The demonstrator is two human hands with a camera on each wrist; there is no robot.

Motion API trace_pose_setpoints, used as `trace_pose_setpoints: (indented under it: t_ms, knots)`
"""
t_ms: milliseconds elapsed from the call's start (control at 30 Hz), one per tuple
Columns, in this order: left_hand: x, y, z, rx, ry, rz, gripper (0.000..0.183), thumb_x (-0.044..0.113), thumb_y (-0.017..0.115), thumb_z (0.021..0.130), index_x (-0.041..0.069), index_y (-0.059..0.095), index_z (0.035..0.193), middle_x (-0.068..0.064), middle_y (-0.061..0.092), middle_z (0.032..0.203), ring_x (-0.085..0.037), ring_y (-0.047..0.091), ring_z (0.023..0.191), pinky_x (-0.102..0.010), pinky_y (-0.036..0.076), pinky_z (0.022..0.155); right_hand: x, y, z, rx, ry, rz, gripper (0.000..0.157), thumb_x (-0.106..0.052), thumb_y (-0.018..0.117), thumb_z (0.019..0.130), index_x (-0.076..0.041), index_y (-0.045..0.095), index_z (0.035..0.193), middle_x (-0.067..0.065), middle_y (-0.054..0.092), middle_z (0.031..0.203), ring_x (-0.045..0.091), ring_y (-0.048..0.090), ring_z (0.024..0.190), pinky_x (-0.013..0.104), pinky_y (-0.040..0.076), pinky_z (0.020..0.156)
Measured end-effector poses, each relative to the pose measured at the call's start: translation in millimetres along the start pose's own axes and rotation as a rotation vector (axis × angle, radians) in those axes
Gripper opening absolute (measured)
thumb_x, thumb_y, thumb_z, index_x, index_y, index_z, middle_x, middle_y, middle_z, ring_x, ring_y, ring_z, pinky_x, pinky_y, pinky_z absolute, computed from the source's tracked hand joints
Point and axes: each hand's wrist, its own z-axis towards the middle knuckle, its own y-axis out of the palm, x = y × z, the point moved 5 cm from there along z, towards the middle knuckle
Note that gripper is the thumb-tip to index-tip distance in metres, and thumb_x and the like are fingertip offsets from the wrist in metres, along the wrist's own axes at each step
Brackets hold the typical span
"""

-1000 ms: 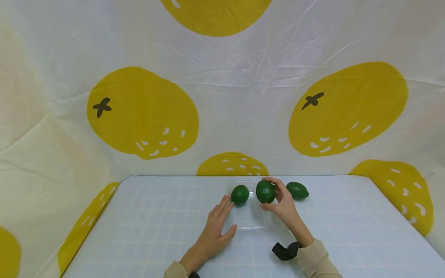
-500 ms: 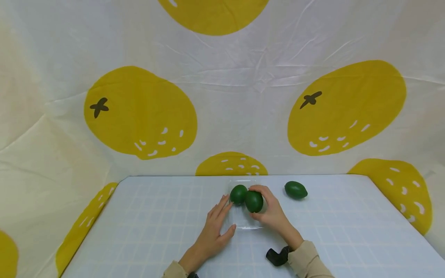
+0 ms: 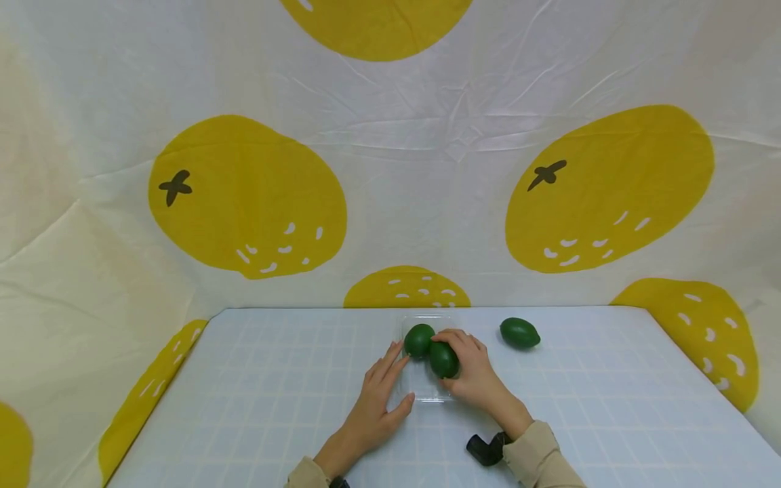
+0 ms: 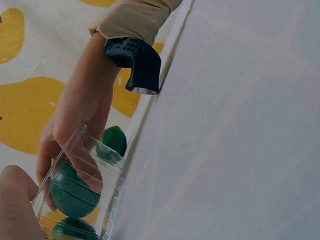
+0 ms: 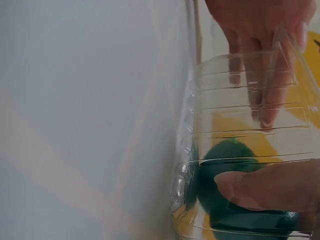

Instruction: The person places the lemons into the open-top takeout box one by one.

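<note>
A clear plastic box (image 3: 422, 392) stands on the table. My right hand (image 3: 474, 373) reaches into it and grips a dark green lime (image 3: 443, 360), thumb in front and fingers behind. A second lime (image 3: 419, 340) lies in the box beside the held one and seems to touch it. My left hand (image 3: 379, 410) rests along the box's left side with straight fingers, and in the right wrist view its fingers (image 5: 267, 107) show through the clear wall. Seen in the left wrist view, the held lime (image 4: 74, 194) is inside the box. A third lime (image 3: 520, 333) lies outside, to the right.
A pale blue checked cloth covers the table (image 3: 274, 379). Behind and along the sides hangs a white curtain (image 3: 421, 203) printed with big yellow fruit. A black camera mount (image 3: 488, 449) sits at my right wrist, close above the table.
My right hand has carried its lime left and down into the box, next to the other lime. Over the last half second it sank slightly. My left hand has stayed put.
</note>
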Motion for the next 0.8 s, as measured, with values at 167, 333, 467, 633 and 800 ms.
trace_pose_setpoints:
  t_ms: [167,333,467,633,800]
  knots:
    - [0.3,-0.5,0.1,-0.003,-0.003,-0.005,0.059,0.024,0.058,0.087,0.012,0.038,0.142,-0.013,0.025,0.153,-0.031,0.023,0.140,-0.053,0.025,0.105,-0.6,0.3,-0.1,-0.020,0.019,-0.008,0.070,-0.006,0.081,0.058,-0.018,0.055,0.122,0.002,0.050,0.130,0.024,0.045,0.122,0.060,0.027,0.100]
    - [0.8,-0.5,0.2,-0.008,-0.008,-0.007,0.059,0.024,0.058,0.087,0.011,0.038,0.142,-0.013,0.025,0.153,-0.031,0.023,0.140,-0.054,0.025,0.105,-1.3,0.0,-0.5,-0.036,0.029,0.029,0.068,-0.009,0.084,0.058,-0.018,0.058,0.120,0.005,0.051,0.131,0.026,0.046,0.121,0.060,0.029,0.098]
    - [1.1,0.0,0.5,-0.009,-0.008,-0.007,0.059,0.024,0.058,0.087,0.009,0.040,0.141,-0.013,0.025,0.153,-0.031,0.023,0.140,-0.055,0.026,0.105,-2.1,0.0,-1.1,-0.036,0.015,0.062,0.061,-0.007,0.085,0.057,-0.021,0.062,0.113,0.009,0.052,0.130,0.027,0.047,0.119,0.061,0.029,0.096]
    - [0.6,0.2,1.3,-0.007,-0.006,-0.003,0.058,0.024,0.058,0.087,0.007,0.041,0.140,-0.013,0.025,0.153,-0.032,0.024,0.140,-0.054,0.025,0.105,-5.3,-1.9,-1.1,-0.029,-0.004,0.076,0.058,-0.005,0.086,0.057,-0.020,0.064,0.108,0.011,0.052,0.130,0.030,0.047,0.118,0.063,0.031,0.093]
    - [0.1,0.4,1.4,-0.013,-0.009,-0.001,0.058,0.024,0.058,0.087,0.006,0.041,0.140,-0.013,0.025,0.153,-0.032,0.023,0.140,-0.054,0.025,0.105,-5.8,-2.2,-0.8,-0.038,-0.021,0.095,0.054,-0.014,0.087,0.060,-0.019,0.065,0.108,0.012,0.052,0.130,0.031,0.046,0.118,0.062,0.034,0.090]
